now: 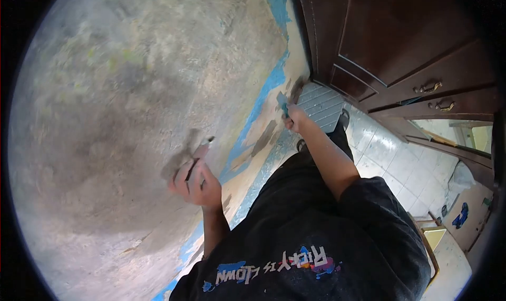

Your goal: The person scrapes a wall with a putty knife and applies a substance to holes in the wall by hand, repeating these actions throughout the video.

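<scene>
My right hand (295, 119) is closed around a small scraper (283, 102) with a teal handle. Its blade is over the lower wall, beside a strip of blue paint (271, 80). Closer to me, my left hand (197, 188) is raised in front of the wall (121, 159), fingers curled. A thin, dark-edged piece (193, 169) shows between those fingers, and a small dark tip (211, 139) lies just beyond them; blur hides what kind of thing it is. Dark grey patches mark the bare, pale lower wall near the scraper.
A dark wooden cabinet (406, 43) with brass drawer handles (429, 87) stands to the right. Below it are white floor tiles (379, 148) and a grey ribbed panel (321, 106) by my feet. A plastic bag (461, 177) and a cardboard piece (468, 216) lie at the lower right.
</scene>
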Demonstrator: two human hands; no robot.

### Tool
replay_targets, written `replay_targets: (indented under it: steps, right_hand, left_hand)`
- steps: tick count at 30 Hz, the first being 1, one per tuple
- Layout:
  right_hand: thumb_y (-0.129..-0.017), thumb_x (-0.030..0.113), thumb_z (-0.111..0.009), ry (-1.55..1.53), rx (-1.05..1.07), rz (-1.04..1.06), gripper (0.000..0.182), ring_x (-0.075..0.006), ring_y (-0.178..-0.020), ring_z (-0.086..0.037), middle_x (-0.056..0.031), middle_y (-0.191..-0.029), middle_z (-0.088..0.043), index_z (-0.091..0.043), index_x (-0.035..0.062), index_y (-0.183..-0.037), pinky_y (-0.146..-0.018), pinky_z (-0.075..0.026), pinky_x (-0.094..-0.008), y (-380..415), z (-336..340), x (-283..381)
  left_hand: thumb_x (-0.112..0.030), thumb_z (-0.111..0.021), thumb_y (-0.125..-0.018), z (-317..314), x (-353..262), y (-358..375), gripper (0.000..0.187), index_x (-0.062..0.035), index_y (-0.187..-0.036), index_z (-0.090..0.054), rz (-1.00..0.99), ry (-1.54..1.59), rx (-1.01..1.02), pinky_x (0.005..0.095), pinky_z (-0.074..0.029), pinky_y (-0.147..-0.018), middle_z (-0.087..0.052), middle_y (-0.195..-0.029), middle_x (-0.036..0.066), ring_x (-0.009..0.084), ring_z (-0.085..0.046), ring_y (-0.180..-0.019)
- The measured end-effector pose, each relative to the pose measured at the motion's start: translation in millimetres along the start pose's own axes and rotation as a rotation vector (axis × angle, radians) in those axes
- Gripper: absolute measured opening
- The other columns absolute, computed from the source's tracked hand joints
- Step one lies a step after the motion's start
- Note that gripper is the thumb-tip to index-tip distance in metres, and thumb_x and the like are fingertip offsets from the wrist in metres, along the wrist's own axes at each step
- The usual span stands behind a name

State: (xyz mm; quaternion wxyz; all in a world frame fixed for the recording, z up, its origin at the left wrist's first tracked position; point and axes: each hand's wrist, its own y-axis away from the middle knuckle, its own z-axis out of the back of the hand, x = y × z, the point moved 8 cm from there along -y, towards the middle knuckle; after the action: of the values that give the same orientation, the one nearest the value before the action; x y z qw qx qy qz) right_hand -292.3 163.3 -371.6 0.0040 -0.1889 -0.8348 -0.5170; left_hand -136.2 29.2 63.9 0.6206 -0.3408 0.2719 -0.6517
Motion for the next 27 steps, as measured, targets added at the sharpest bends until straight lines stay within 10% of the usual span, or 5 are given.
replay_targets:
  steps: [27]
  right_hand:
    - [-0.103,0.03,-0.041,0.132,0.026,-0.058,0.014,-0.0088,-0.049,-0.031,0.0003,-0.065,-0.043,-0.046,0.0183,-0.098,-0.044,-0.025,-0.0271,-53.4,-29.0,20.6]
  left_hand:
    - [0.008,-0.076,-0.082,-47.4,5.1,-38.9,0.025,-0.0099,-0.099,-0.068,-0.066,-0.023,0.06,0.0388,-0.049,-0.082,-0.066,-0.104,0.006,0.0249,-0.063,-0.097]
